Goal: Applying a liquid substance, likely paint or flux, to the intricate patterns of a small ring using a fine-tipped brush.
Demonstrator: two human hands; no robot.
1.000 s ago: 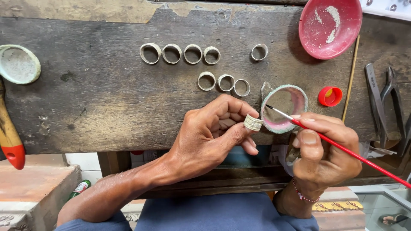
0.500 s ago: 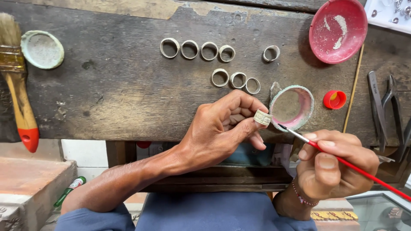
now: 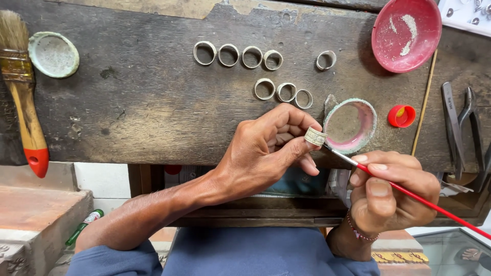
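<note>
Ring pinched at bench edge, red brush tip touching, hands overhanging

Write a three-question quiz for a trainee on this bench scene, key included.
1. True or false: the left hand pinches a ring between thumb and fingertip.
2. What does the right hand hold?
A. pliers
B. a thin red-handled brush
C. the wide paintbrush
3. How many loose rings lie on the wooden bench?

Key:
1. True.
2. B; its tip touches the held ring.
3. Eight: a row of four, one apart to their right, and three in a lower row.
</note>
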